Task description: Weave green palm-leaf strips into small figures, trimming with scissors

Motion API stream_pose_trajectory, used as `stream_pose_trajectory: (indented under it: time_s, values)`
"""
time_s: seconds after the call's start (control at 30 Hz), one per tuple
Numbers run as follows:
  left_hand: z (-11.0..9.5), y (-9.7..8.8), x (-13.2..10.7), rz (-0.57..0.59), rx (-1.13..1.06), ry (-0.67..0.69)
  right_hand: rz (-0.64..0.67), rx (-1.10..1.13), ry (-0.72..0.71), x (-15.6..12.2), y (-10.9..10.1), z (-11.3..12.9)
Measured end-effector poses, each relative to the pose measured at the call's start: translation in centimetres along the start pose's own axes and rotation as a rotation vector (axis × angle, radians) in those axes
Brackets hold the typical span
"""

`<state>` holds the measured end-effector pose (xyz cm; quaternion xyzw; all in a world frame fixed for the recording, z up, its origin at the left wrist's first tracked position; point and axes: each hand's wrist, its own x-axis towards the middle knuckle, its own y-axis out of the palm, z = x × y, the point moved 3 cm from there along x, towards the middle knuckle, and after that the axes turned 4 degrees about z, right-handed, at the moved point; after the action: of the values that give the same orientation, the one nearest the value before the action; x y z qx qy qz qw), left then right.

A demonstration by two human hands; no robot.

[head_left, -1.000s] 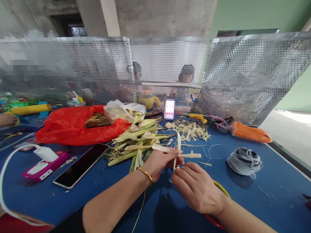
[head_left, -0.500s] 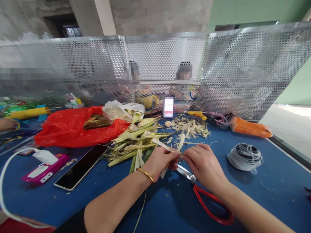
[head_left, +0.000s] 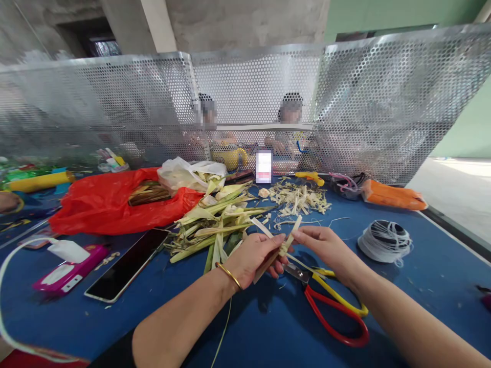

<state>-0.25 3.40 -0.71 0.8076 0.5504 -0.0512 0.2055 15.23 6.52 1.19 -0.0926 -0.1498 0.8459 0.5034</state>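
My left hand point(head_left: 251, 255), with a gold bangle at the wrist, pinches a small bundle of pale corn husk strips point(head_left: 294, 231) between thumb and fingers. Two strip ends stick up from it in a V, and a wider brownish piece hangs below the fingers. My right hand point(head_left: 322, 248) has its thumb and forefinger closed on the right side of the same strips. Under the right wrist lie scissors point(head_left: 337, 332) with one red and one yellow handle; the blade tips are hidden behind the fingers. Beyond my left hand spreads a pile of corn husks point(head_left: 203, 232).
Husk scraps point(head_left: 303, 199) lie beyond my hands. A string spool point(head_left: 385, 243) and an orange packet point(head_left: 395, 195) are right. Left are a black phone point(head_left: 126, 266), a magenta power bank point(head_left: 71, 273) and a red plastic bag point(head_left: 95, 204). People sit behind the perforated screen point(head_left: 257, 76).
My right hand has shifted slightly up and right, opening a small gap from my left hand. More of the husk strips and the scissors' yellow handle now shows. The view has shifted slightly.
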Motion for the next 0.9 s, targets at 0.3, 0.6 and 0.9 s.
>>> stream_pose_trajectory:
  time_s: [0.3,0.6,0.9]
  values:
    - [0.4,0.4,-0.3,0.058,0.16,-0.043,-0.302,0.194,0.016,-0.3,1.0,-0.4]
    - [0.0,0.5,-0.5,0.123,0.087,-0.043,-0.544,-0.322,-0.107,-0.2,-1.6,-0.4]
    - [0.9,1.6,-0.7,0.128,0.323,-0.031,-0.014,-0.101,0.033,-0.9,1.7,0.7]
